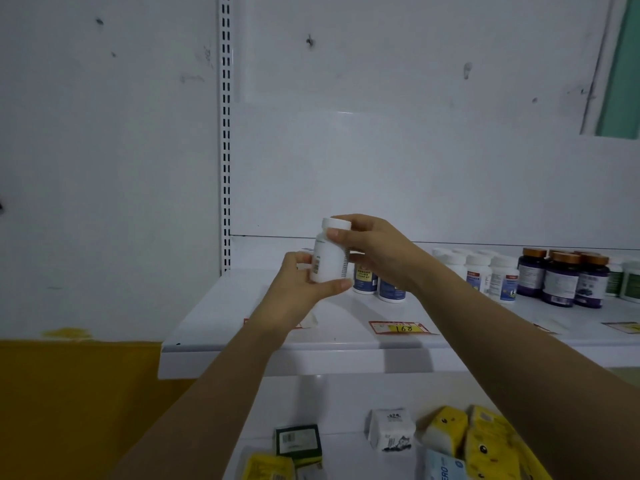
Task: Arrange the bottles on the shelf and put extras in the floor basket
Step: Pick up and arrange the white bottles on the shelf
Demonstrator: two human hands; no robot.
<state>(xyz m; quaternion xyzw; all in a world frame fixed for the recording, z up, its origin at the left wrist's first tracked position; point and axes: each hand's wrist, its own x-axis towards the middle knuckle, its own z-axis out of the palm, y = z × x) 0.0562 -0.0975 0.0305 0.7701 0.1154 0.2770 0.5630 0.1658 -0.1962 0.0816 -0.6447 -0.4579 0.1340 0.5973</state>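
A white bottle [329, 256] with a white cap is held upright above the left part of the white shelf [242, 306]. My left hand [301, 289] grips its lower body, thumb under the base. My right hand [372, 247] grips it near the cap from the right. Behind my hands stand two blue-labelled white bottles [377, 284]. Further right on the shelf are several white bottles [491, 275], several dark purple bottles with brown caps [568, 278], and green-labelled bottles [627, 280] at the edge. No floor basket is in view.
A red and yellow price tag [398, 328] lies on the shelf's front lip. A slotted upright rail [225, 133] bounds the shelf on the left. The lower shelf holds small boxes and yellow packs [460, 434]. A yellow panel [79, 393] is at lower left.
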